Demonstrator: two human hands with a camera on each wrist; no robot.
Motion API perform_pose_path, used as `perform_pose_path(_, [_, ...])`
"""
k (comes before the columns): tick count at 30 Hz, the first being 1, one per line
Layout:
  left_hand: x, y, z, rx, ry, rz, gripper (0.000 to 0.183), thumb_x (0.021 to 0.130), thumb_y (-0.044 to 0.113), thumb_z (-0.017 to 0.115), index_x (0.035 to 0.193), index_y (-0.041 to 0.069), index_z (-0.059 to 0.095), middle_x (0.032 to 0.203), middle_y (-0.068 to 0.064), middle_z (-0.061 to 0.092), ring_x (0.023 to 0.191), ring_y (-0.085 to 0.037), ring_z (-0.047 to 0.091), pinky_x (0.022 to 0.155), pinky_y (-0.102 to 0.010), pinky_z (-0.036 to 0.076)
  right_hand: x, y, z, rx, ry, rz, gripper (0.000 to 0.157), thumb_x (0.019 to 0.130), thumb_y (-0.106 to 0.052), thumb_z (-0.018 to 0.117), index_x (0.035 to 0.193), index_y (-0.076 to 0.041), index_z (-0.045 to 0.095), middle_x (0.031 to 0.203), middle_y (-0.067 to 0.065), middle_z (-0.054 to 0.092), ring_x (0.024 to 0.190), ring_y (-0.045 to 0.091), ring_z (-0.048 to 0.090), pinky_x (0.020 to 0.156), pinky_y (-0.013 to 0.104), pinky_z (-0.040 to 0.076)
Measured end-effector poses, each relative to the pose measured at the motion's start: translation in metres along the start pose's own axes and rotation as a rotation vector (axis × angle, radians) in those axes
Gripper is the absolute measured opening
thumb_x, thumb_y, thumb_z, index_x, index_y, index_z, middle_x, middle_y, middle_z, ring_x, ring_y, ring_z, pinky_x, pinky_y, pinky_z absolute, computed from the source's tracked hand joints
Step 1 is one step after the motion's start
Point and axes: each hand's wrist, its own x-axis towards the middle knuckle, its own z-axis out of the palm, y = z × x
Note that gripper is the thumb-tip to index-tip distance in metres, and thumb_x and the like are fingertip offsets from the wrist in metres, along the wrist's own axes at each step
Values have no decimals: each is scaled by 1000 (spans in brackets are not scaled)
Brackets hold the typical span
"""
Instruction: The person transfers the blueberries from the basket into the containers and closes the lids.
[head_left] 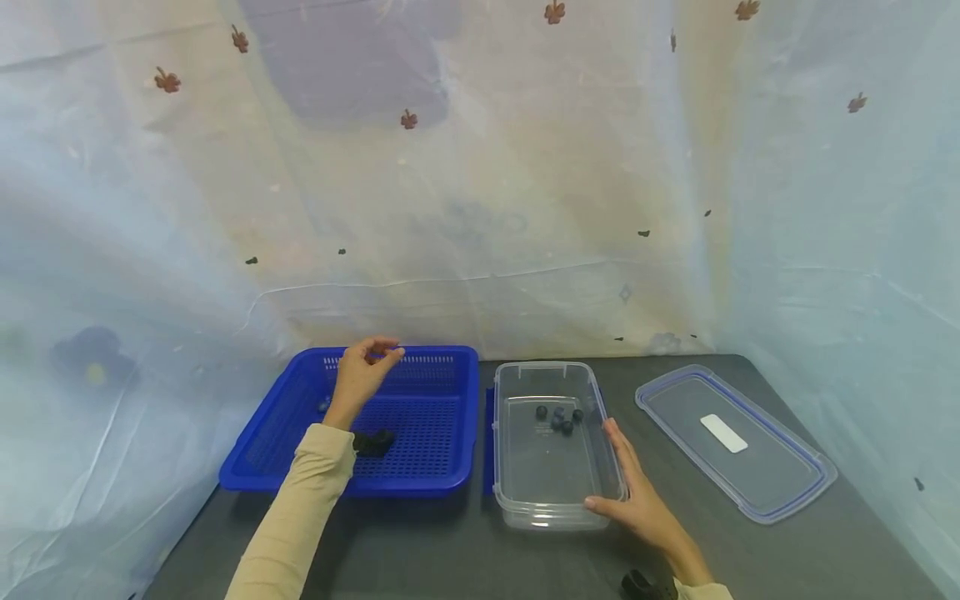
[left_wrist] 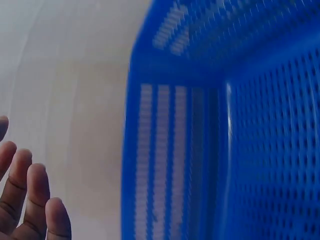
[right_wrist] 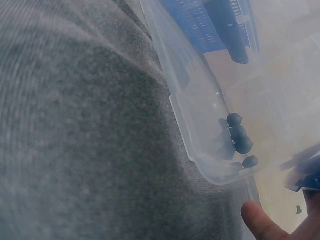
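My left hand (head_left: 362, 379) hovers over the blue plastic basket (head_left: 468, 417), fingers loosely bent, nothing visible between thumb and fingertips. In the left wrist view, its fingers (left_wrist: 37, 192) are spread beside the basket's slotted wall (left_wrist: 131, 150). My right hand (head_left: 641, 504) rests against the right side of a clear plastic container (head_left: 525, 483), thumb at the near corner and fingers fairly straight along the side. Several blueberries (head_left: 567, 427) lie on the container's floor; the right wrist view also shows blueberries (right_wrist: 243, 145) there. Small dark berries (head_left: 324, 406) sit in the basket, partly hidden by the left arm.
A clear lid (head_left: 780, 487) with a blue seal and a white label (head_left: 723, 433) lies on the grey table (head_left: 420, 550) at the right. A blue edge (head_left: 489, 442) shows along the container's left side. Patterned sheeting (head_left: 480, 183) hangs behind the table and at both sides.
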Motion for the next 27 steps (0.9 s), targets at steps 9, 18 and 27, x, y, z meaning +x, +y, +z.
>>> perform_pose_path(9, [4, -35, -32, 136, 83, -58, 29, 92, 21, 69, 112, 1, 68, 102, -19, 66, 93, -35, 59, 79, -48, 46, -1, 1, -1, 4, 2, -12, 108, 71, -5, 80, 155, -7, 12, 161, 10, 3, 144, 22, 2, 110, 50, 6])
perform_pose_path(18, [10, -70, -47, 288, 108, -91, 26, 93, 17, 65, 104, -6, 66, 95, -25, 64, 93, -41, 56, 90, -57, 38, -1, 3, -1, 11, 5, -9, 109, 71, -4, 80, 155, -6, 12, 160, 13, 3, 144, 13, 4, 101, 70, 4])
perform_pose_path(27, [8, -88, -51, 444, 22, -259, 24, 92, 14, 61, 97, -9, 63, 93, -26, 64, 88, -45, 60, 74, -56, 48, -1, 4, 0, 11, 8, -9, 109, 70, -5, 81, 155, -6, 13, 160, 16, 3, 143, 9, 4, 99, 72, 4])
